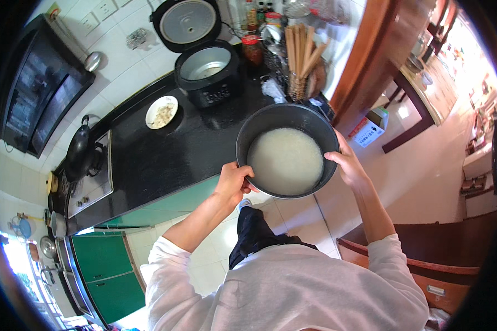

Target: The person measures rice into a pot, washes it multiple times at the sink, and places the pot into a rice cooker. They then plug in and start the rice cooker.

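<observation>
Both my hands hold a dark inner pot [244, 138] by its rim, out in front of my body. Cloudy whitish water with pale grains, apparently rice, [288, 161] covers its bottom. My left hand [234, 182] grips the near left side, the thumb over the rim. On the right side my right hand [346, 159] does the same, its thumb hooked over the edge. Beyond the pot, a black rice cooker [209, 89] stands on the counter with its lid [188, 22] raised. Its silvery cavity shows, with no pot inside.
Left of the cooker, a white plate [151, 111] holds pale chopped food on the black countertop [165, 165]. A wok [78, 153] sits on the gas stove [93, 182]. Jars [252, 49] and a holder of wooden chopsticks [300, 53] crowd the back right, beside a wooden door frame [358, 53].
</observation>
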`<state>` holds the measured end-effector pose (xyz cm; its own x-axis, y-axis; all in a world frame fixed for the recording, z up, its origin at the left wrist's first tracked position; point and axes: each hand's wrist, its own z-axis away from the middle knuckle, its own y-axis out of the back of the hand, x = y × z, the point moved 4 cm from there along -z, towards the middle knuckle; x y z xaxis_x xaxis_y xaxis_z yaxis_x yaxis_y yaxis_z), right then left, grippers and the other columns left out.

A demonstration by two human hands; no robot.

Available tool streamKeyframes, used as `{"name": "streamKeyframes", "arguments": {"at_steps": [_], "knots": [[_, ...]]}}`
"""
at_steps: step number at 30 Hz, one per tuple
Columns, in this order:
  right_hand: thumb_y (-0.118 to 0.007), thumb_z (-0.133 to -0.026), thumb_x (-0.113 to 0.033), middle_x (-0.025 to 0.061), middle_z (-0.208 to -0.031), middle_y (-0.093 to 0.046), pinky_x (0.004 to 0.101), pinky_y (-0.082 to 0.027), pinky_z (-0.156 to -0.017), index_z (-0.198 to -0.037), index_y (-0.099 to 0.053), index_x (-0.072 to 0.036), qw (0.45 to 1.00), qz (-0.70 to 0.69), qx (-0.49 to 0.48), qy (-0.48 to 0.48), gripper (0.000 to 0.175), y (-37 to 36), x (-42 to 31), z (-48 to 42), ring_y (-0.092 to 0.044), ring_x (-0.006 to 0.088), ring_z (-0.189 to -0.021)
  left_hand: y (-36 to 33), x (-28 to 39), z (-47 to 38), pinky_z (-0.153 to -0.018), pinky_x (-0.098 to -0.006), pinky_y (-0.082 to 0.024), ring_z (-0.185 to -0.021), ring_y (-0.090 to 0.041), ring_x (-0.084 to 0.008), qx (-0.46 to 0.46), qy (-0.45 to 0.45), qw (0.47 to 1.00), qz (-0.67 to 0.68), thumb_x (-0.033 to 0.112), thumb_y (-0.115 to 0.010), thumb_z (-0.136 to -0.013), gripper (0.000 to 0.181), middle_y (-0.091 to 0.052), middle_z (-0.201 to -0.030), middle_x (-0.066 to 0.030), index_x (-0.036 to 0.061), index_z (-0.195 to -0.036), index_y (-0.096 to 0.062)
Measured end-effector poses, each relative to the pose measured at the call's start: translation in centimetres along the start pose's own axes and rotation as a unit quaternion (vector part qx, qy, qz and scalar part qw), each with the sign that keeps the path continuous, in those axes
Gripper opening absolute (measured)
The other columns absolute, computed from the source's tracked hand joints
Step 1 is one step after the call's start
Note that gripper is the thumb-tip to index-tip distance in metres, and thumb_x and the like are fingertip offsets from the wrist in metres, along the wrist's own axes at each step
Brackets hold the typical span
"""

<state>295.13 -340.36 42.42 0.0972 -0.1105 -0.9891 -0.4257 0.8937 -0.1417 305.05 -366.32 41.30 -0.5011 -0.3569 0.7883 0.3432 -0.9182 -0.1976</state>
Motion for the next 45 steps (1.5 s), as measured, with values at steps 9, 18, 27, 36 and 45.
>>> {"name": "streamKeyframes", "arguments": {"at_steps": [9,18,27,36,45], "knots": [[-0.047,-0.064,0.006,0.0086,-0.124,-0.049,0.0266,-0.033,-0.095,-0.135,-0.034,0.0,0.999,-0.007,-0.035,-0.005,0.072,-10.8,-2.4,-14.7,-0.044,0.0172,-0.113,10.7,11.1,-5.1,-0.034,-0.0246,-0.036,-0.045,-0.059,-0.0215,-0.011,-0.054,0.998,0.038,-0.001,-0.049,-0.074,0.011,-0.06,-0.063,-0.0145,-0.0046,-0.084,-0.052],[-0.044,-0.06,0.009,0.0074,-0.112,-0.054,0.024,-0.04,-0.085,-0.128,-0.043,0.001,0.992,-0.062,-0.053,0.091,0.068,-17.9,-7.6,-32.4,-0.051,0.0156,-0.1,17.4,27.2,-14.4,-0.033,-0.0242,-0.035,-0.042,-0.058,-0.0221,-0.004,-0.154,0.988,-0.012,0.0,-0.051,-0.072,0.009,-0.06,-0.06,-0.0158,-0.006,-0.079,-0.052],[-0.044,-0.06,0.013,0.007,-0.115,-0.054,0.0241,-0.04,-0.086,-0.125,-0.045,0.003,0.989,-0.048,-0.066,0.121,0.066,-19.3,-6.4,-45.7,-0.05,0.0152,-0.102,20.7,33.6,-25.3,-0.029,-0.0289,-0.031,-0.04,-0.058,-0.0262,0.07,-0.156,0.985,-0.008,0.0,-0.049,-0.071,0.011,-0.057,-0.059,-0.0164,-0.0071,-0.079,-0.051],[-0.043,-0.058,0.013,0.0063,-0.117,-0.052,0.0228,-0.037,-0.089,-0.125,-0.045,0.003,0.994,-0.027,-0.083,0.06,0.068,-18.7,-0.1,-50.1,-0.048,0.0158,-0.108,22.6,31.2,-31.6,-0.03,-0.0272,-0.029,-0.039,-0.057,-0.0262,0.077,-0.104,0.992,-0.005,-0.002,-0.05,-0.071,0.006,-0.056,-0.058,-0.0149,-0.0041,-0.075,-0.054],[-0.043,-0.059,0.012,0.0071,-0.115,-0.053,0.0238,-0.036,-0.091,-0.124,-0.045,0.001,0.997,0.058,-0.003,0.057,0.066,-17.3,2.8,-50.4,-0.049,0.0167,-0.107,22.1,30.3,-33.2,-0.029,-0.028,-0.034,-0.037,-0.056,-0.024,0.104,-0.127,0.972,-0.168,-0.006,-0.054,-0.069,0.007,-0.057,-0.055,-0.0168,-0.0105,-0.073,-0.055]]}}
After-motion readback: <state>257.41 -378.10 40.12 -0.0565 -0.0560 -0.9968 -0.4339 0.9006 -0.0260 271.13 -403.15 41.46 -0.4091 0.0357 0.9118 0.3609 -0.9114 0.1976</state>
